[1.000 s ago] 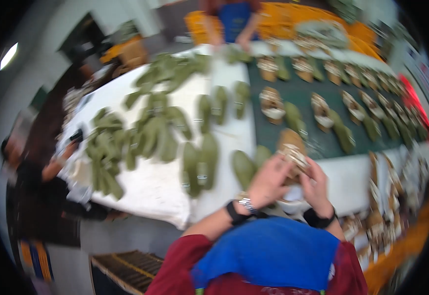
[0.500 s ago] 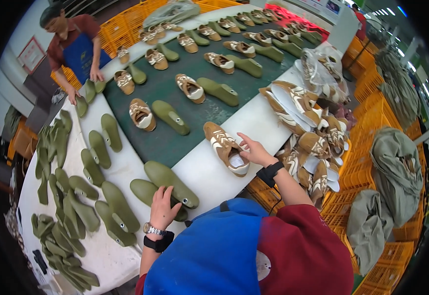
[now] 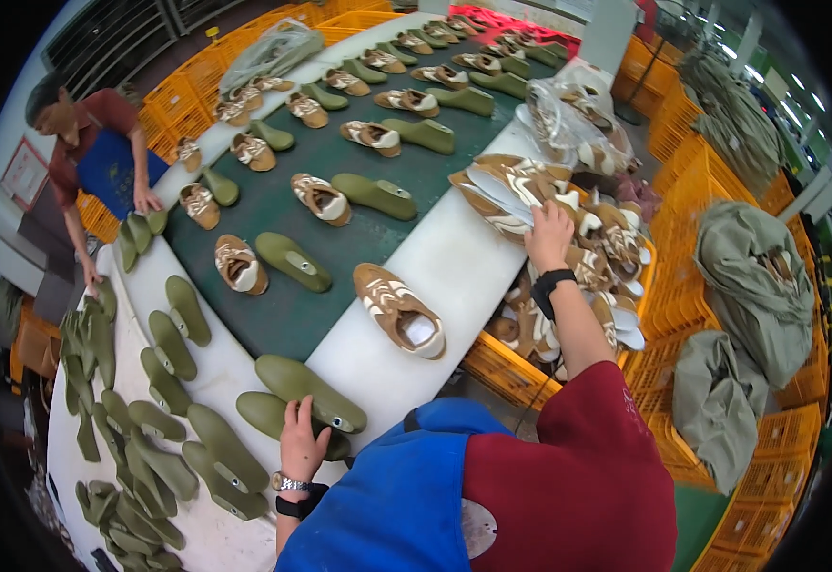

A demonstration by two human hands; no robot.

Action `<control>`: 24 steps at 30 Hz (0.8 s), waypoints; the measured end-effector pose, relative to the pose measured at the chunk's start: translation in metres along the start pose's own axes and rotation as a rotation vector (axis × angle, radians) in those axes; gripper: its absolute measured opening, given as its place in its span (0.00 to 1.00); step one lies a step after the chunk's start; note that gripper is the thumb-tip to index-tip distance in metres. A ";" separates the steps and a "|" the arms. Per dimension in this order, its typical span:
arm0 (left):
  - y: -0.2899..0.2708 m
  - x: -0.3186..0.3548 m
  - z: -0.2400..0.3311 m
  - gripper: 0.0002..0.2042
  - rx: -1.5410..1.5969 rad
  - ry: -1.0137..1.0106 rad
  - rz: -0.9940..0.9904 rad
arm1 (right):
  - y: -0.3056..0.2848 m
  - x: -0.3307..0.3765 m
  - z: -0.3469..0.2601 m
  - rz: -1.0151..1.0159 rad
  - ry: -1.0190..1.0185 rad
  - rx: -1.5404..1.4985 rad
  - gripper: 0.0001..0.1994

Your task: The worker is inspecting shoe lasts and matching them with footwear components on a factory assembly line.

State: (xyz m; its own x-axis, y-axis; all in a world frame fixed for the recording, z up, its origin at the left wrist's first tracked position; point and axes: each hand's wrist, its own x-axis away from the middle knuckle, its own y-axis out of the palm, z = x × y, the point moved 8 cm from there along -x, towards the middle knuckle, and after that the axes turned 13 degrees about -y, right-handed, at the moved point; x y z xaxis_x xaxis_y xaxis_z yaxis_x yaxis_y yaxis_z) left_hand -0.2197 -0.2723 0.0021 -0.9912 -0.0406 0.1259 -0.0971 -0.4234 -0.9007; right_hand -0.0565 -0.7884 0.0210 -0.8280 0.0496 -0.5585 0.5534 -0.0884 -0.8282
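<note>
My left hand [image 3: 304,446] lies over the near one of two olive-green shoe lasts [image 3: 262,412], its fingers curled over the side. The other last [image 3: 306,384] lies alongside, just beyond it. My right hand [image 3: 549,236] is on a brown-and-white sneaker [image 3: 502,202] atop a heap at the right, fingers bent against its edge; white insoles show there, and the fingertips are partly hidden. A single brown sneaker [image 3: 399,310] stands on the white ledge [image 3: 454,257] between my hands, white inside its opening, with no hand on it.
Sneakers and lasts stand in rows on the green belt [image 3: 273,310]. Several loose lasts [image 3: 154,462] cover the white table at left, where a co-worker [image 3: 101,143] handles some. An orange crate [image 3: 507,372] of sneakers, stacked crates and grey-green cloth [image 3: 754,276] are at right.
My right hand has left the single sneaker on the ledge and reached right to the heaped sneakers. My left hand stays on the lasts. The whole view has shifted.
</note>
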 end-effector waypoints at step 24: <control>0.038 0.010 -0.019 0.43 -0.087 -0.159 0.132 | 0.072 0.001 -0.084 -0.535 -0.215 -0.572 0.59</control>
State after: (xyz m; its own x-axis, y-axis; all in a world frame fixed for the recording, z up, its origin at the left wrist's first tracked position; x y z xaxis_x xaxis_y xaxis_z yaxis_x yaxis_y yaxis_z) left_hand -0.2352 -0.2720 -0.0389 -0.9699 -0.2352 0.0622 0.0183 -0.3255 -0.9454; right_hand -0.0099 -0.7115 -0.0428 -0.9606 -0.2564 -0.1074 -0.0100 0.4180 -0.9084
